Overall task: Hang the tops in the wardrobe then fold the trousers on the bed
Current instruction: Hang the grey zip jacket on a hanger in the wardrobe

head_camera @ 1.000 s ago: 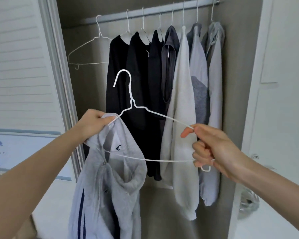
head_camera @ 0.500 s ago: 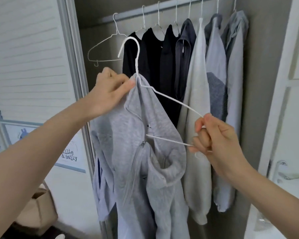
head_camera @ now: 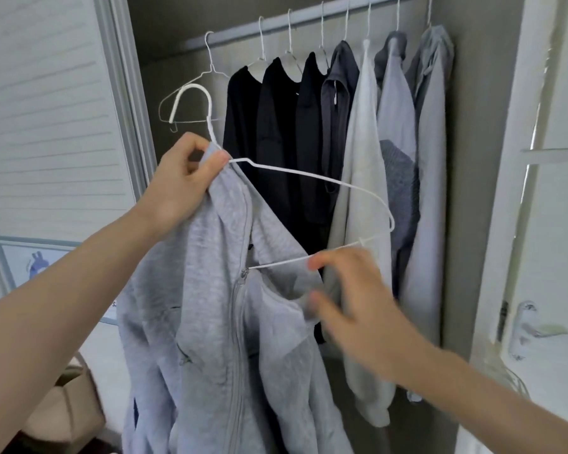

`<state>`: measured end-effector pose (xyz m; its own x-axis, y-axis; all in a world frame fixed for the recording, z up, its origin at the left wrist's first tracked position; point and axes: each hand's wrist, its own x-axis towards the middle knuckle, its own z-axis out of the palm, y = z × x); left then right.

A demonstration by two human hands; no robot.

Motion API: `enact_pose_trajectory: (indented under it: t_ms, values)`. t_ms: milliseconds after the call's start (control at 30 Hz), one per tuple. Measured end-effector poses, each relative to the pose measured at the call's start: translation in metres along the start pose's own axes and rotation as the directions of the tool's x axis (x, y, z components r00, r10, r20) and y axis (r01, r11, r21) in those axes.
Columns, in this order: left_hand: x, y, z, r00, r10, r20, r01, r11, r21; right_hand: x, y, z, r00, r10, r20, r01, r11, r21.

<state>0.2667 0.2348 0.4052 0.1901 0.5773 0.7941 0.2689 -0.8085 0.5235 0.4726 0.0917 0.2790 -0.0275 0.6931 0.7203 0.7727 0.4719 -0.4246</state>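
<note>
Grey zip hoodie and white wire hanger are pinched together by the left hand; right hand is blurred, grip unclear — the unthreaded shoulder could slide off.

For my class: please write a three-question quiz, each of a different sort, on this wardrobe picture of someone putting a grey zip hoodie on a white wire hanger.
1. True or false: the grey zip hoodie already covers both shoulders of the white wire hanger.
2. Which hand pinches hoodie and hanger together just below the hook?
A. left hand
B. right hand
C. neither
3. Fill in: at the left end of the wardrobe rail hangs an ______ hanger.

Key
1. False: the right shoulder is bare wire.
2. A
3. empty
</note>
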Motion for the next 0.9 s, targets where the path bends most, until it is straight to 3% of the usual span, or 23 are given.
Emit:
enact_pose_trajectory:
  t_ms: [33, 100, 200, 267, 400, 567, 667, 800, 900]
  values:
    - [-0.001, 0.003, 0.0, 1.0, 0.014, 0.013, -0.014, 1.0, 0.006, -0.005, -0.003, 0.011, 0.985, -0.02, 0.171, 0.026, 0.999, -0.031]
    - [-0.002, 0.004, -0.004, 1.0, 0.023, 0.003, -0.023, 1.0, 0.015, -0.009, -0.005, 0.024, 0.937, -0.037, 0.348, 0.085, 0.989, -0.123]
    - [-0.004, -0.005, -0.019, 0.997, -0.007, -0.075, 0.009, 1.0, 0.027, -0.012, 0.006, 0.021, 0.902, -0.151, 0.404, 0.294, 0.901, -0.319]
    - [-0.008, -0.013, -0.03, 0.994, -0.036, -0.103, 0.041, 0.998, 0.046, -0.008, 0.022, 0.011, 0.89, -0.143, 0.434, 0.337, 0.845, -0.414]
    - [-0.024, -0.026, -0.047, 0.997, -0.033, -0.074, 0.044, 0.986, 0.16, 0.014, 0.049, -0.014, 0.909, -0.053, 0.413, 0.245, 0.87, -0.427]
    - [-0.033, -0.036, -0.064, 0.997, -0.037, -0.063, 0.054, 0.953, 0.299, 0.047, 0.05, -0.037, 0.891, -0.165, 0.423, 0.375, 0.793, -0.481]
    - [-0.038, -0.037, -0.065, 0.998, -0.05, -0.028, 0.057, 0.926, 0.373, 0.07, 0.033, -0.043, 0.918, -0.221, 0.33, 0.344, 0.857, -0.383]
    - [-0.054, -0.023, -0.043, 0.995, 0.066, 0.079, -0.095, 0.883, 0.459, 0.096, 0.009, -0.029, 0.962, -0.168, 0.216, 0.223, 0.938, -0.264]
    - [-0.059, -0.016, -0.022, 0.983, 0.149, 0.109, -0.185, 0.807, 0.561, 0.106, -0.019, -0.008, 0.96, -0.229, 0.162, 0.241, 0.969, -0.056]
